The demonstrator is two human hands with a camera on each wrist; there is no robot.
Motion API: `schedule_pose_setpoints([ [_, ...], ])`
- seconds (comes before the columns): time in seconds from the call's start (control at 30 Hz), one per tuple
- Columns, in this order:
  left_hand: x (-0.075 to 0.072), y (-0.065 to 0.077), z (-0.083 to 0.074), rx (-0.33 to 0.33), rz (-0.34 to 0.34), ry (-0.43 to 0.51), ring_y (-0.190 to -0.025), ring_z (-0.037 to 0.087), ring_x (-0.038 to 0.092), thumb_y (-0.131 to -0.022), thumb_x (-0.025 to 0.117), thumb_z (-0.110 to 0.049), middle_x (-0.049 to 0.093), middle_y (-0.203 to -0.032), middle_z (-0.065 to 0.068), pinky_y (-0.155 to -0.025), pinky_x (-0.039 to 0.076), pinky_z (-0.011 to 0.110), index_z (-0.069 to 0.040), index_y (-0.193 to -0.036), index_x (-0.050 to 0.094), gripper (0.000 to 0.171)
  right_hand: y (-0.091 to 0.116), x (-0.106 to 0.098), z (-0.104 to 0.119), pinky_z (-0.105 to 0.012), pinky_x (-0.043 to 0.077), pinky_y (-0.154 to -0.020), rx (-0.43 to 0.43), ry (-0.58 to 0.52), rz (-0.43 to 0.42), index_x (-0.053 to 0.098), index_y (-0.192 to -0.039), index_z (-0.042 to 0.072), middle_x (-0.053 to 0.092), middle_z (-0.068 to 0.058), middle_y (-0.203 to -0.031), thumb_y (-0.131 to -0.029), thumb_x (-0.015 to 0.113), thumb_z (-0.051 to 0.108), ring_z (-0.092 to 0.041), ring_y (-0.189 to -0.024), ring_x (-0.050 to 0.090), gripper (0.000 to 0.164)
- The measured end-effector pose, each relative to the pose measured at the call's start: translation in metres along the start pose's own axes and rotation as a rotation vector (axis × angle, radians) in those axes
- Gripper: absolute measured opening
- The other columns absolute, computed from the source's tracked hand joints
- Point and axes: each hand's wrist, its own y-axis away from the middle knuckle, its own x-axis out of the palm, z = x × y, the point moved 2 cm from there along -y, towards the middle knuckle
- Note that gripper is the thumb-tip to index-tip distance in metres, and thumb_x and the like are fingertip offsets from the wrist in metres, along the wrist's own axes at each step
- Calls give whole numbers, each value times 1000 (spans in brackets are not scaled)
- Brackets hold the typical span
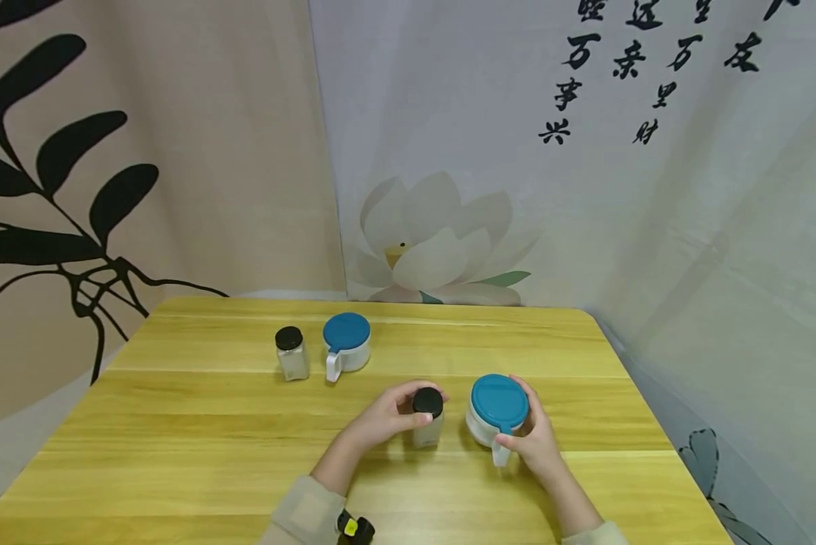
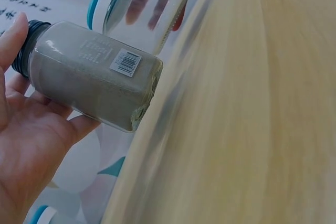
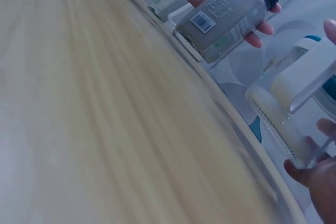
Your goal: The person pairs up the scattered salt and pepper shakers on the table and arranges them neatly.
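My left hand (image 1: 384, 418) grips a square glass spice jar (image 1: 428, 431) by its black screw lid, fingers and thumb around the neck. Greyish powder fills most of this jar, and a barcode label (image 2: 126, 63) sits low on its side. Farther right, my right hand (image 1: 536, 439) holds a round glass seasoning pot (image 1: 499, 401) with a blue lid and white handle. Its thumb lies by the handle (image 3: 310, 74), with the other fingers around the far side. A pale layer shows at the pot's bottom. Both vessels are upright, a short gap between them.
Toward the back left of the wooden table (image 1: 197, 431) stand a second black-lidded jar (image 1: 292, 359) and a second blue-lidded pot (image 1: 347, 341), side by side. Behind the table hangs a printed cloth (image 1: 442, 151). A black band with a yellow mark (image 1: 351, 527) is on my left wrist.
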Motion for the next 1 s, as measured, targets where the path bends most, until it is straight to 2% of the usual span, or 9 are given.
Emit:
schedule_pose_setpoints([
  [0.2, 2, -5, 0, 14, 11, -3, -114, 22, 55, -93, 61, -7, 57, -127, 18, -96, 43, 35, 0, -127, 54, 36, 0, -6, 1, -24, 43, -93, -3, 5, -10, 30, -146, 1, 50, -4, -133, -71, 80, -2, -17, -116, 51, 91],
  [0.37, 5, -10, 1, 11, 29, 6, -113, 20, 55, -92, 60, 0, 57, -127, 20, -96, 43, 33, 7, -127, 51, 37, 2, -10, 2, -24, 43, -93, 4, 6, -13, 29, -147, 1, 50, -2, -133, -72, 80, -2, -15, -116, 51, 91],
  [0.6, 7, -14, 3, 23, 50, 44, -114, 21, 55, -92, 58, 5, 53, -127, 29, -97, 42, 35, 12, -126, 49, 37, 5, -14, 3, -24, 43, -92, 5, 5, -11, 28, -147, -1, 51, -1, -133, -72, 79, -4, -15, -116, 51, 90],
  [0.83, 10, -20, 6, 6, 59, 33, -114, 20, 56, -92, 59, 1, 56, -128, 19, -98, 42, 37, 9, -130, 49, 39, 8, -20, 3, -24, 44, -91, -7, 6, -13, 26, -146, -6, 53, -2, -131, -71, 78, -6, -15, -114, 53, 91],
  [1.0, 16, -26, 5, 0, 75, 42, -115, 17, 55, -91, 59, 4, 55, -129, 23, -98, 41, 32, 9, -129, 49, 40, 9, -23, 1, -23, 44, -91, 24, 12, -22, 25, -146, -5, 53, 3, -130, -70, 78, -7, -13, -113, 53, 92],
])
